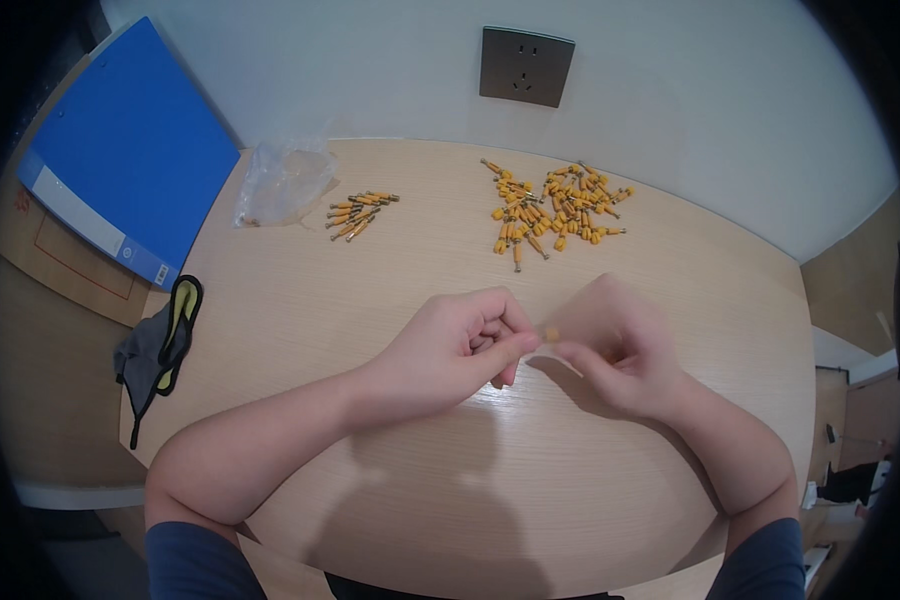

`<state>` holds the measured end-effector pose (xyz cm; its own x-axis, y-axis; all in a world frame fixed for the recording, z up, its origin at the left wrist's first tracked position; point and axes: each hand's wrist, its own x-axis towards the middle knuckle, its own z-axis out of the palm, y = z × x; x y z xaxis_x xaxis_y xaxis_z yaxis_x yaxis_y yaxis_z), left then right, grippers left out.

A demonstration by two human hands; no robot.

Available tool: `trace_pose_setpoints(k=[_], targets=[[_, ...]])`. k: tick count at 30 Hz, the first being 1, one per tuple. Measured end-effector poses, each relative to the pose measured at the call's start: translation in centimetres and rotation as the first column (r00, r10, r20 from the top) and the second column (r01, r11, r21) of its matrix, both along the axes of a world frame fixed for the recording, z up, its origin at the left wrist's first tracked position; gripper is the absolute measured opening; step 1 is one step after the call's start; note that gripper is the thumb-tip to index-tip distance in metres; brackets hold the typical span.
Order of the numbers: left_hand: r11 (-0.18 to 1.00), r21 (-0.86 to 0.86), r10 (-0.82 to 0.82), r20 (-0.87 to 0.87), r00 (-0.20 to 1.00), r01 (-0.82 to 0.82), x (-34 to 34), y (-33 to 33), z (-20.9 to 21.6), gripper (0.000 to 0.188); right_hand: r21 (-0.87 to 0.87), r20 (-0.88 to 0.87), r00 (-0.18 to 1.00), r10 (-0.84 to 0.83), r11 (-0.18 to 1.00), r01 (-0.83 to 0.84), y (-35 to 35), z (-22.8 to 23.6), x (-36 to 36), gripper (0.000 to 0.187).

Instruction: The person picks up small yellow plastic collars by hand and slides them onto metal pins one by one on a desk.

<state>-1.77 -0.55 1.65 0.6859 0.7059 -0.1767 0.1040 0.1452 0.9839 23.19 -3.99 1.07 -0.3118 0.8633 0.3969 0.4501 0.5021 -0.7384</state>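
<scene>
My left hand [460,345] is closed in a pinch, its thumb and forefinger at one end of a small yellow wall plug [551,334]. Facing it, my right hand [620,350] is curled and blurred by motion, with its thumb and finger closed at the plug's other end. Fingertips cover much of the plug, so whether a screw sits in it cannot be seen. Beyond my hands lies a large loose pile of yellow wall plugs with metal screws [560,210]. Farther left, a smaller group of yellow plugs with screws [355,215] lies roughly side by side.
A crumpled clear plastic bag [288,180] lies by the smaller group. At the left stands a blue folder [135,140], with a grey and black fabric item [160,340] at the table edge. A dark socket plate [526,67] is on the wall behind the wooden table [300,310].
</scene>
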Motion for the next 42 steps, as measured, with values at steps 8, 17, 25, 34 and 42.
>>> trace_pose_setpoints(k=[8, 17, 25, 34, 42], targets=[[0.985, 0.121, -0.114, -0.049, 0.992, 0.119, -0.1, -0.4, 0.1, 0.006, 0.202, 0.228, 0.958, 0.175, 0.954, -0.222, 0.4, 0.2, 1.0, 0.008], [0.989, 0.084, -0.125, -0.004, 0.992, 0.124, -0.1, 0.0, -0.1, 0.006, 0.160, 0.255, 0.926, 0.278, 0.932, -0.324, 0.5, -0.3, 1.7, 0.011], [0.992, 0.081, -0.095, -0.016, 0.995, 0.096, -0.2, -0.2, -0.6, 0.007, 0.153, 0.011, 0.972, 0.236, 0.960, -0.235, -0.3, -0.5, 0.0, 0.009], [0.991, 0.100, -0.092, -0.007, 0.996, 0.092, -0.2, -0.3, -0.5, 0.008, 0.229, 0.134, 0.963, 0.234, 0.938, -0.260, 0.4, -1.0, 0.7, 0.012], [0.925, 0.232, 0.322, -0.062, 0.945, -0.300, -0.5, 1.3, -1.5, 0.008, -0.613, -0.507, 0.772, -0.384, 0.790, -0.010, 1.3, 0.6, 0.8, 0.027]])
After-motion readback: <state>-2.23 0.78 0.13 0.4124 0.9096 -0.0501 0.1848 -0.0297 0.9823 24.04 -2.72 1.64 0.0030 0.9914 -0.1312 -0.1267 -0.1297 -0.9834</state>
